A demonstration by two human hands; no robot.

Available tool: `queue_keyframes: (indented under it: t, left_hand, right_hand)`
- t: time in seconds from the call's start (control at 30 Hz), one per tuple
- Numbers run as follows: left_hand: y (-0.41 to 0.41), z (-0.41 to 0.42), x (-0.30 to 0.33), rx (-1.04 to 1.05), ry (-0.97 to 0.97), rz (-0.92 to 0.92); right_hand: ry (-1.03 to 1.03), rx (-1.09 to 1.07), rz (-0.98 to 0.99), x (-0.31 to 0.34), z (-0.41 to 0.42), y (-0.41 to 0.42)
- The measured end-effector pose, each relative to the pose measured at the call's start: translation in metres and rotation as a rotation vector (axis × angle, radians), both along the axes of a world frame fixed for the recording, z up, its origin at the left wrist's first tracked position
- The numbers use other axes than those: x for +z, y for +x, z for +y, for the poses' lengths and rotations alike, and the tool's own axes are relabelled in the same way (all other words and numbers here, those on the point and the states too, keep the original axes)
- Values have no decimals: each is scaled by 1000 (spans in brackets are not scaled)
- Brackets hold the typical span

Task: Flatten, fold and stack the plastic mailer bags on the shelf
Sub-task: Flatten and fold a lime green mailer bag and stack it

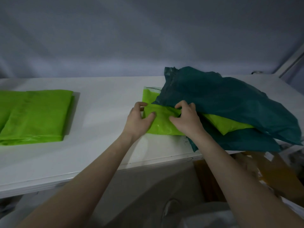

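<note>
Both hands grasp one lime-green mailer bag (pixel 162 123) on the white shelf (pixel 102 148): left hand (pixel 139 120) pinches its left edge, right hand (pixel 186 119) its fold beside the teal bags (pixel 230 102).

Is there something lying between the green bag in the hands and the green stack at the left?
Nothing visible: only bare white shelf separates the bag from the folded stack. A teal bag overlaps its right part.

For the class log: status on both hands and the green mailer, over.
Left hand and right hand both grip the lime-green mailer. Mailer half out from under the teal bags, not yet flat. Folded green stack waits left.
</note>
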State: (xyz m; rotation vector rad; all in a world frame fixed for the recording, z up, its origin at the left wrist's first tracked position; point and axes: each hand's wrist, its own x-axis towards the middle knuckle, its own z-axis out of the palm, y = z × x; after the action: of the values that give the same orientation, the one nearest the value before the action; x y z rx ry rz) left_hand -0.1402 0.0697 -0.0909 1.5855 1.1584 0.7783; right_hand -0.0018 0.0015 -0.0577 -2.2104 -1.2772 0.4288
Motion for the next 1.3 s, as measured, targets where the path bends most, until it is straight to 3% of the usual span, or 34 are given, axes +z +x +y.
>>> queue_keyframes:
  t: [0.13, 0.27, 0.6, 0.77, 0.9, 1.0, 1.17, 1.3]
  left_hand:
    - [-7, 5, 12, 89, -173, -198]
    - [-26, 16, 20, 22, -416, -272]
    - [-67, 27, 29, -183, -42, -117]
    - [-86, 33, 32, -57, -2, -142]
    - [-97, 33, 36, 5, 55, -248]
    - [-102, 33, 38, 52, -1, -331]
    - [-109, 35, 41, 129, -68, -370]
    - [-117, 34, 46, 40, -145, -399]
  right_hand:
    - [42, 21, 14, -1, 4, -6]
    - [81, 69, 19, -3, 8, -14]
    - [-25, 170, -109, -10, 16, -8]
    - [-122, 159, -130, -14, 16, -6]
    - [-3, 160, -125, -11, 20, -15]
    - [113, 149, -2, -7, 26, -29]
    - [188, 93, 419, 5, 36, -52]
    - [291, 113, 657, 4, 42, -66]
